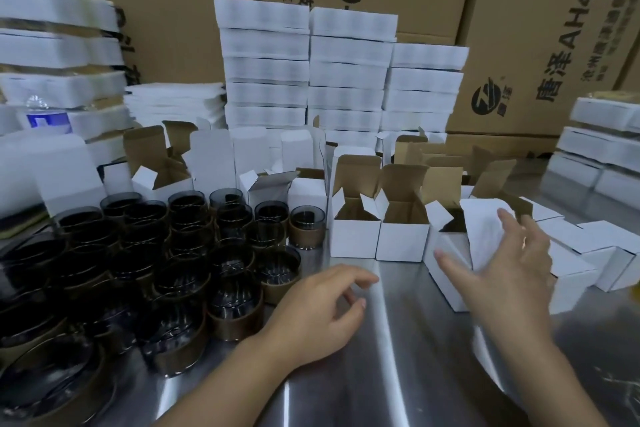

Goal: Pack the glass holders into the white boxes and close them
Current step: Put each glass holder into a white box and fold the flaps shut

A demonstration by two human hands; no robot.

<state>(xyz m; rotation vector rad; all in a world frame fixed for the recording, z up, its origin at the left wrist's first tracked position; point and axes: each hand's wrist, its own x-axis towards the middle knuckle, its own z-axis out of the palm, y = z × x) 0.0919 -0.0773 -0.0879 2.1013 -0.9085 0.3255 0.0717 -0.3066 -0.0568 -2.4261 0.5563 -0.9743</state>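
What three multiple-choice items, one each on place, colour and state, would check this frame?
1. Where do the glass holders stand relative to the open boxes?
A. left of them
B. right of them
C. inside them

2. What colour is the inside of the open boxes?
A. white
B. brown
C. blue

3. What does the left hand hold?
A. a holder
B. a box
C. nothing

Answers:
1 A: the holders crowd the left part of the table.
2 B: the raised flaps show brown card.
3 C: its fingers are loosely curled over bare table.
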